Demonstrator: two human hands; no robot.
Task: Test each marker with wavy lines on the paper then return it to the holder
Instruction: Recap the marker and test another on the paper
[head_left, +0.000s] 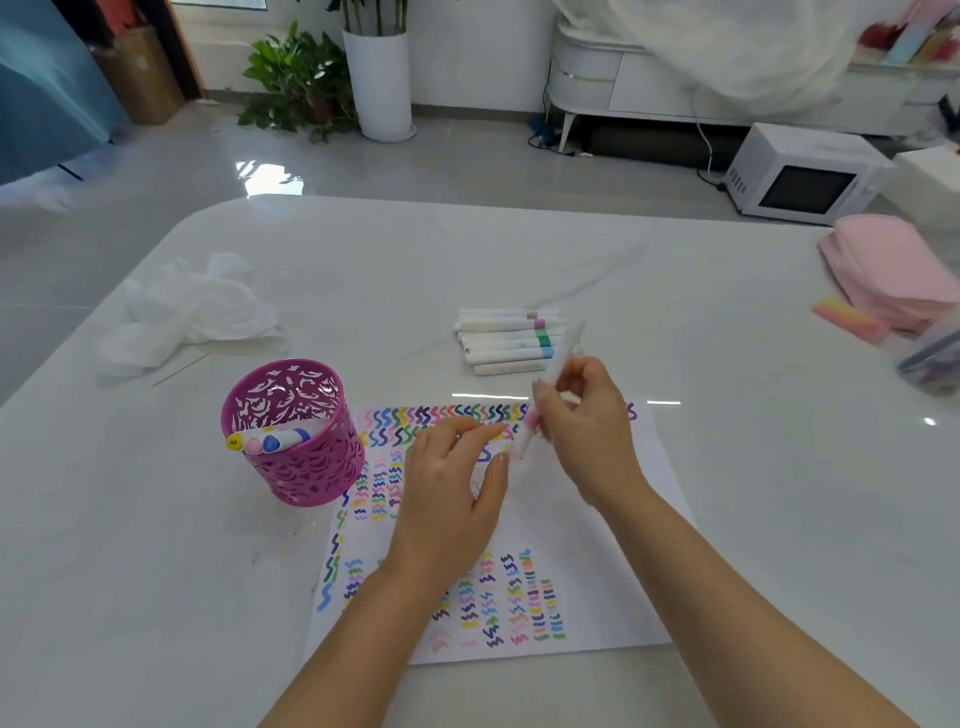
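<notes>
Hands: two, my left hand (452, 483) and my right hand (587, 421).
Held marker (523, 441): one, in my right fingers.
Holder (311, 473): one, pink.
Markers in the holder (262, 443): three cap ends that I can count.
Pile of markers (511, 340): at least five; they lie stacked, so I cannot be sure.
Paper (597, 540): one sheet.
Tissue (192, 306): one crumpled heap.
Pouch (893, 275): one, pink.
</notes>
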